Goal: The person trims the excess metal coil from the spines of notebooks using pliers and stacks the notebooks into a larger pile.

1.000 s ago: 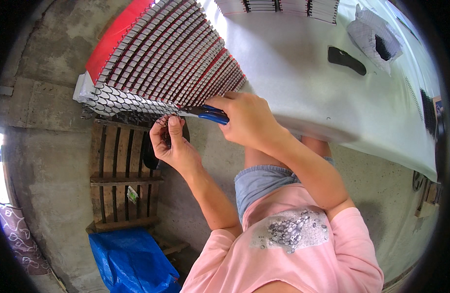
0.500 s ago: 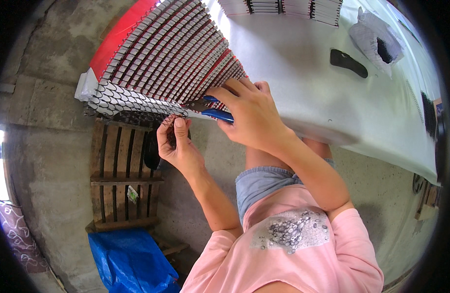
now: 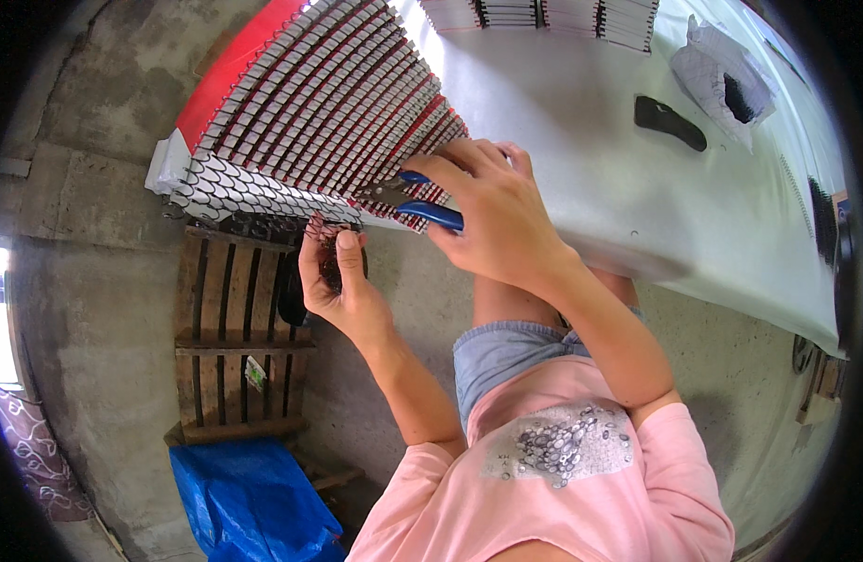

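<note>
Pliers [image 3: 426,210] sit, handles spread, inside the right grip [image 3: 497,214]; the left grip [image 3: 351,292] pinches, apparently, dark mesh [image 3: 331,270].

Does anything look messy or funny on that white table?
Yes, a little. The pale bag toward the far right is crumpled, with a dark patch that might be a hole. One tiny dark curl lies alone near the white table's front edge.

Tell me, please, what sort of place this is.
Probably a makeshift workshop, though I cannot be certain: the right hand holds blue-handled metal pliers at the edge of a table with a shiny white cover, and nearby are a brown slatted wooden pallet and bare grey concrete floor.
</note>
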`<state>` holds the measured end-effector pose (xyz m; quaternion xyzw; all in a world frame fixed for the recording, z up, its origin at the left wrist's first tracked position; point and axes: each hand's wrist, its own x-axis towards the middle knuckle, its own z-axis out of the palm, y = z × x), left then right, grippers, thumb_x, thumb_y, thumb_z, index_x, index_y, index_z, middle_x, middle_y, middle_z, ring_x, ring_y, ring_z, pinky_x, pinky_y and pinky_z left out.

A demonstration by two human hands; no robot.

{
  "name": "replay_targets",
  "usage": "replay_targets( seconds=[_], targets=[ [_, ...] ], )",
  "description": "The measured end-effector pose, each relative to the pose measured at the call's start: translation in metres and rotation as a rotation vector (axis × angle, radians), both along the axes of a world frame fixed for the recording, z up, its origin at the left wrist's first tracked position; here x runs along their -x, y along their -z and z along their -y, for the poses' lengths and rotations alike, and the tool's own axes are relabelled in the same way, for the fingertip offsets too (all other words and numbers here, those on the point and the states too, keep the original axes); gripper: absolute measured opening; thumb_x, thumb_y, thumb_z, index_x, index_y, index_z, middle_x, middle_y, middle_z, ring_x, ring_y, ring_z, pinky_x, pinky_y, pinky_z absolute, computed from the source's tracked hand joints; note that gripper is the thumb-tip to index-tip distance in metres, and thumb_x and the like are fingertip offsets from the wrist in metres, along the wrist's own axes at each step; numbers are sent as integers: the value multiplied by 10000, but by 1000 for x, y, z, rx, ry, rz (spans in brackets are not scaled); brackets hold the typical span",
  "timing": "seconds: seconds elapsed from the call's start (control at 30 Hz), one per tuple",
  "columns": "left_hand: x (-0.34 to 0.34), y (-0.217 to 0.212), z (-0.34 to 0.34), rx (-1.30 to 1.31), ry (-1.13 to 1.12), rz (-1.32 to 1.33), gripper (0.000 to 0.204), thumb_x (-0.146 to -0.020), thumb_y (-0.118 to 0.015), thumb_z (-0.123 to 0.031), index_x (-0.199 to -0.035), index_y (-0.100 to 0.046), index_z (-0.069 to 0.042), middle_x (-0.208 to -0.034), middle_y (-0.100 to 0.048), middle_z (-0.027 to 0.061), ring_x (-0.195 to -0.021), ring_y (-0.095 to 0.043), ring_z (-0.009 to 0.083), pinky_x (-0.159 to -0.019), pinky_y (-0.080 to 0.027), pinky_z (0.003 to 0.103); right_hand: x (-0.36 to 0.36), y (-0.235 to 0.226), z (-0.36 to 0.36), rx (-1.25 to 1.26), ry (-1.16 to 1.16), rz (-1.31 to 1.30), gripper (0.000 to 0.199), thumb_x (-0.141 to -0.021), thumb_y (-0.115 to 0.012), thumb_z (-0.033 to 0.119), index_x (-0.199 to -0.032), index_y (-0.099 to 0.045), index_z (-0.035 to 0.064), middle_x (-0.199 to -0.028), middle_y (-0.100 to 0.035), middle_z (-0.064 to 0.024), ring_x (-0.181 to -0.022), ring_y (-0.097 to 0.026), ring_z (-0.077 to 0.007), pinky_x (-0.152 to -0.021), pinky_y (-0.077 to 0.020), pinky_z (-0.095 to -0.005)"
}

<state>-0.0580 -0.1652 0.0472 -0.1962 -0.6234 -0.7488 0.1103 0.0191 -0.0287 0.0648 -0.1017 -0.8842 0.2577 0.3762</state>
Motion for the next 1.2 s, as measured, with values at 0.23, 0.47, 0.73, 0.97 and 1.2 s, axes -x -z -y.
replay_targets(
  seconds=[0.23, 0.47, 0.73, 0.97, 1.2],
  targets=[
    [4, 0, 3, -48, -3, 18, 247, -867, -602, -77, -1080, -559, 41, -1061, -593, 101, -874, -582, 129, -754, -525, 266, 5, -2, 7, -64, -2, 18, 500, -629, -726, 210, -1103, -569, 174, -1020, -555, -21, -985, -523, -204, -852, -343, -474],
    [8, 3, 6, -78, 41, 9, 216, -873, -592, -76, -1054, -573, 39, -988, -606, 89, -791, -602, 119, -742, -536, 253, 8, 0, 9, 103, -85, 99, 433, -626, -725, 176, -1036, -591, 149, -957, -596, -39, -908, -579, -235, -780, -413, -407],
    [12, 7, 8, -282, 89, 113, 220, -886, -572, -84, -1070, -567, 35, -949, -615, 73, -760, -609, 99, -720, -551, 232, 1, -7, 3, 77, -80, 34, 455, -616, -716, 121, -1054, -606, 169, -945, -610, -56, -849, -597, -262, -754, -434, -388],
    [10, -2, 9, -311, 205, 108, 273, -891, -551, -65, -1141, -522, 41, -942, -624, 78, -770, -620, 107, -723, -560, 237, 5, -12, 10, -41, 9, -18, 491, -619, -733, 209, -1082, -571, 183, -1001, -556, -21, -960, -535, -207, -811, -353, -454],
    [18, -1, 12, -326, 225, 144, 273, -895, -545, -66, -1142, -515, 45, -967, -616, 88, -784, -624, 115, -733, -561, 245, 4, -19, 15, -79, 28, 16, 455, -614, -741, 213, -1038, -584, 166, -968, -552, -6, -923, -539, -197, -759, -363, -444]
  ],
)
